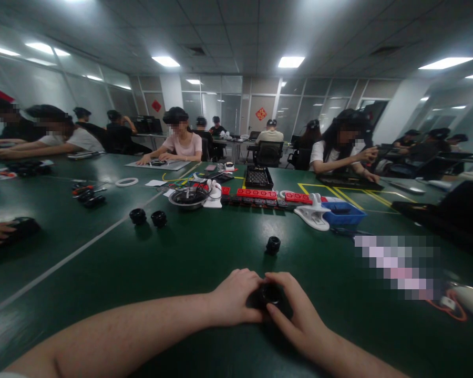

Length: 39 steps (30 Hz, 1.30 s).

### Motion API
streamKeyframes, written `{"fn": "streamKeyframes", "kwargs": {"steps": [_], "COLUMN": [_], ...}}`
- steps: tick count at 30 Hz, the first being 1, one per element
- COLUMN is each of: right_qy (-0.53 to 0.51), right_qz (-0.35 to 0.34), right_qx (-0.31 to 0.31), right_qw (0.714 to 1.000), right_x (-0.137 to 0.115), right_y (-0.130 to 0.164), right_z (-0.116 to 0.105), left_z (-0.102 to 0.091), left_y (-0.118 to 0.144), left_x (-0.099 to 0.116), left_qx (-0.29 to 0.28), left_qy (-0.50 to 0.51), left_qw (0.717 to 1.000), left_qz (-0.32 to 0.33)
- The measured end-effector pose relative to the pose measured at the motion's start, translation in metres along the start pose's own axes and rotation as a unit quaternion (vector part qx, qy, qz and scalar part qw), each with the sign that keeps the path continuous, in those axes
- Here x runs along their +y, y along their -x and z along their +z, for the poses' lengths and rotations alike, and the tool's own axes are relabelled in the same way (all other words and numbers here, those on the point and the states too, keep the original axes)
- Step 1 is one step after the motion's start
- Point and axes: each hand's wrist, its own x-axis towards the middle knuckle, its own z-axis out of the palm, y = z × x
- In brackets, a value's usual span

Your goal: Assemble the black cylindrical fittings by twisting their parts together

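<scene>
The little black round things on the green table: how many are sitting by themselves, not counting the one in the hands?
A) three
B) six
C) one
A: two small black round parts sit side by side to the left and one sits just beyond the hands, while the left hand and right hand together hold another black part on the green table.

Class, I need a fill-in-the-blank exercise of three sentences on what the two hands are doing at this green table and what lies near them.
1. Both hands, left hand and right hand, grip one small ____ cylindrical part.
2. Just beyond the hands, ____ similar loose part stands alone on the table.
3. Farther left, a pair of black parts stands ____ by side.

Missing words: black; one; side
</scene>
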Motion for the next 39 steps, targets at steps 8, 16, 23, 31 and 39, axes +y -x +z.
{"fn": "streamKeyframes", "kwargs": {"steps": [8,16,23,31,39], "right_qy": [0.080,0.087,0.069,0.071,0.020], "right_qz": [-0.148,-0.013,0.020,0.031,-0.081], "right_qx": [-0.033,0.052,0.069,0.073,-0.013], "right_qw": [0.985,0.995,0.995,0.994,0.996], "right_x": [0.002,0.004,0.007,0.005,-0.001], "right_y": [0.006,0.002,-0.002,-0.002,0.001], "right_z": [-0.006,0.001,0.007,0.009,-0.005], "left_z": [0.002,0.002,0.002,0.002,0.001], "left_y": [0.000,0.000,0.000,-0.001,0.000], "left_x": [-0.002,-0.001,-0.002,0.000,-0.001], "left_qx": [0.009,0.009,0.008,0.006,0.006], "left_qy": [0.009,0.005,0.004,-0.003,0.017], "left_qw": [1.000,1.000,1.000,1.000,1.000], "left_qz": [0.004,-0.003,0.003,-0.005,-0.007]}}
